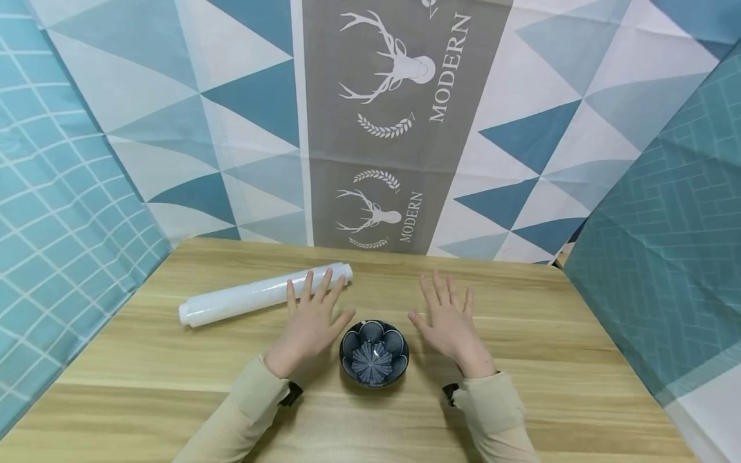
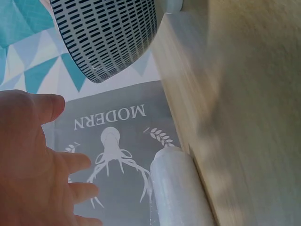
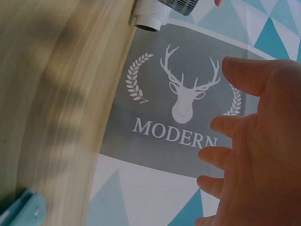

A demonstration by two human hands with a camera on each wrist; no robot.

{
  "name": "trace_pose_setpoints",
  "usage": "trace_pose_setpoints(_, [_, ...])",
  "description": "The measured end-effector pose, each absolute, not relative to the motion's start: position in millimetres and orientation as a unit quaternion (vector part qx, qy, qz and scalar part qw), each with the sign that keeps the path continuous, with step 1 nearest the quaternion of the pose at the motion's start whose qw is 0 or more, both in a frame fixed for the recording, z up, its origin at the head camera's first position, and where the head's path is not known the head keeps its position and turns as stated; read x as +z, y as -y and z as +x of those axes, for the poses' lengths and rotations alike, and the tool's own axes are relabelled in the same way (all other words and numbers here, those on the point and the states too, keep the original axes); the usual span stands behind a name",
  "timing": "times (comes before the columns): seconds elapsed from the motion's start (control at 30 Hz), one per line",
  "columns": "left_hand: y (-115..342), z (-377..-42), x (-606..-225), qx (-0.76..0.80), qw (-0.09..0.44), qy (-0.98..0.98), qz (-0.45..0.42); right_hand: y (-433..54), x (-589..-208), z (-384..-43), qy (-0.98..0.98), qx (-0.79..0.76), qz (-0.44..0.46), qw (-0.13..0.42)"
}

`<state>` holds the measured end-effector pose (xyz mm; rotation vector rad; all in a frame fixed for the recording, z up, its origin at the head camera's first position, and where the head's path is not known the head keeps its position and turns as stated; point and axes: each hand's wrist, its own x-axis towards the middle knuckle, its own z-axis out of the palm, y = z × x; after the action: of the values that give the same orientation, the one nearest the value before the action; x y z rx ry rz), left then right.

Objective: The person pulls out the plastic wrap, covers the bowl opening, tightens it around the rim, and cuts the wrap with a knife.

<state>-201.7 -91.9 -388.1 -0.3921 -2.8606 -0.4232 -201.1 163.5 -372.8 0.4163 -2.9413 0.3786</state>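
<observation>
A small dark blue bowl with a petal pattern stands on the wooden table, between my two hands. My left hand is just left of it, palm down, fingers spread and straight, holding nothing. Its fingertips reach the near side of a white roll of cling film that lies behind it. My right hand is spread the same way to the right of the bowl. In the left wrist view the hand, bowl and roll all show. The right wrist view shows the open hand and the roll's end.
A cloth backdrop with deer prints and blue triangles hangs behind the table. Teal patterned cloths close in the left and right sides. Bare wood stretches to the right of my right hand and along the near edge.
</observation>
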Motion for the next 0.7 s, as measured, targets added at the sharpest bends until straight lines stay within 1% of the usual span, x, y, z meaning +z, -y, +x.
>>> trace_pose_setpoints(0.37, [94,-202,-392,-0.142,0.106,0.976,-0.130,-164,-375,-203,0.980,0.129,0.137,0.065])
trace_pose_setpoints(0.57, [101,-209,-390,-0.134,0.118,0.977,-0.112,-162,-371,-215,0.974,0.135,0.167,0.068])
trace_pose_setpoints(0.7, [115,-217,-390,-0.153,0.145,0.974,-0.088,-160,-371,-235,0.957,0.196,0.211,0.029])
